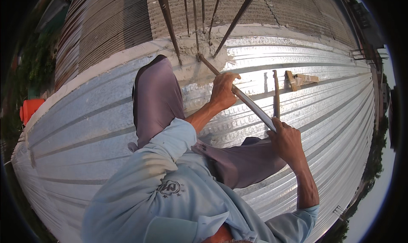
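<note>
Hands grip one long metal pipe (248, 103) that slants across the corrugated steel decking (323, 111). The left hand (223, 90), arm stretched forward from a rolled-up pale blue sleeve, closes around the pipe's upper part, near the concrete edge (187, 45) where rusty rebar (168, 18) stands. The right hand (287, 141) (forearm bare, elbow bent) clamps the pipe's lower end. A hammer (276, 94) and wooden block (299, 80) lie just beyond on the decking.

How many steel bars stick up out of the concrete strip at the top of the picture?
6, as far as shows: a thick bar on the left, three thin bars mid-cluster, one leaning, and one slanting right. More may hide behind.
</note>
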The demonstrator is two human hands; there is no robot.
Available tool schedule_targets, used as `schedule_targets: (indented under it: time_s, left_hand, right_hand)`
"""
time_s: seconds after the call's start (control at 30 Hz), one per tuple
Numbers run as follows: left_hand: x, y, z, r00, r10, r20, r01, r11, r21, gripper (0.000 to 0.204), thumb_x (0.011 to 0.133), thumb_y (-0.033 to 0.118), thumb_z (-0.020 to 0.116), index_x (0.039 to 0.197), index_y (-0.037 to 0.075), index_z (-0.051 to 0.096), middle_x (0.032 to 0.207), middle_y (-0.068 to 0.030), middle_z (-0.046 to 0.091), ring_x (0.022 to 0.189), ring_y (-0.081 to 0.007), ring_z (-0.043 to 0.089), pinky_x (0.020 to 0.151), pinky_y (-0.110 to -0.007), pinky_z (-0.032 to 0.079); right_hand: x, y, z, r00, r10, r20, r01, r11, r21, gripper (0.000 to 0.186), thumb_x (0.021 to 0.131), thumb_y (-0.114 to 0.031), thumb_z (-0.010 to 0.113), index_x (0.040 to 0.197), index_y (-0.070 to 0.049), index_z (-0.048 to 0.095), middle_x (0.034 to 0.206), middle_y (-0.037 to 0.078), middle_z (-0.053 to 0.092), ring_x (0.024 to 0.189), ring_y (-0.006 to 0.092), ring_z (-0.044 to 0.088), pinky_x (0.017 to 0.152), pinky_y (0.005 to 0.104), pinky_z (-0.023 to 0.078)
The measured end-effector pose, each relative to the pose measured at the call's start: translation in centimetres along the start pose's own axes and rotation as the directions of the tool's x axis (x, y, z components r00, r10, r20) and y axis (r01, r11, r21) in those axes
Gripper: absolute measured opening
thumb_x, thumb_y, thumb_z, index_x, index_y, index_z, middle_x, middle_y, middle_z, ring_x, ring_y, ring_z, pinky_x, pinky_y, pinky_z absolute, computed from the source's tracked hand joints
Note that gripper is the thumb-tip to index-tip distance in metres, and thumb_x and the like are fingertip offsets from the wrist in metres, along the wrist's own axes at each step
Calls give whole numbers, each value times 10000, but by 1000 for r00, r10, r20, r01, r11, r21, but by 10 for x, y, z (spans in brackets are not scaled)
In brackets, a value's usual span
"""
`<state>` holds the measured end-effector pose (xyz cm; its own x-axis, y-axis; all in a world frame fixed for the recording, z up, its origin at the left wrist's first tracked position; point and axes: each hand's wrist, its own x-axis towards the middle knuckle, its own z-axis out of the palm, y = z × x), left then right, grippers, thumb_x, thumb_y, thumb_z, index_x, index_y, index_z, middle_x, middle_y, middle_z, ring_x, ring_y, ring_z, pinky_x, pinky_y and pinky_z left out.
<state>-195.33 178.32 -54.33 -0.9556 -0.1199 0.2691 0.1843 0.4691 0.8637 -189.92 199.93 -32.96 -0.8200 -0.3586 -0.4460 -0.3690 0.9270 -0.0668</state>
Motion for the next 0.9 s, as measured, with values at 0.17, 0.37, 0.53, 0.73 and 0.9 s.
schedule_targets:
  time_s: [0.17, 0.37, 0.53, 0.73, 0.9]
  left_hand:
    - [18, -39, 26, 200, -921, 334, 769, -63, -636, 554, 957, 310, 548, 1408, 47, 363, 1355, -221, 504, 1217, -406, 536, 1074, -592, 379]
    - [43, -88, 74, 212, -876, 432, 405, -324, -855, 384, 1092, 454, 302, 1068, 89, 419, 878, -73, 532, 760, -245, 583, 746, -457, 568]
    - [-16, -28, 97, 422, -865, 271, 668, 94, -738, 338, 1069, 355, 465, 1059, 19, 485, 817, -101, 623, 658, -246, 658, 612, -382, 568]
    - [-44, -28, 97, 583, -774, 247, 712, 339, -615, 268, 1028, 237, 551, 1079, -17, 480, 817, -110, 604, 642, -246, 657, 584, -376, 547]
    - [-44, -9, 89, 642, -688, 339, 701, 348, -622, 247, 1017, 227, 574, 1090, 9, 483, 829, -119, 611, 662, -249, 668, 613, -405, 552]
  right_hand:
    - [-8, 55, 42, 993, -17, -116, 42, 976, 214, 362, 874, -178, 703, 1191, -26, 616, 891, 244, 694, 810, 435, 684, 711, 500, 529]
    - [-13, 99, 128, 997, 38, 65, -67, 843, 534, 342, 910, -327, 669, 1037, -11, 648, 837, 248, 684, 796, 454, 668, 729, 507, 507]
    - [-93, 107, 239, 915, 357, 188, -378, 596, 708, 466, 919, -434, 666, 974, 28, 647, 747, 238, 654, 741, 365, 662, 672, 470, 483]
    - [-122, 91, 297, 859, 459, 225, -443, 447, 777, 503, 919, -463, 654, 977, 36, 639, 748, 249, 651, 744, 374, 664, 675, 482, 479]
    - [-105, 83, 317, 875, 421, 240, -427, 433, 794, 534, 919, -487, 644, 979, 43, 633, 748, 258, 649, 746, 381, 666, 677, 492, 475]
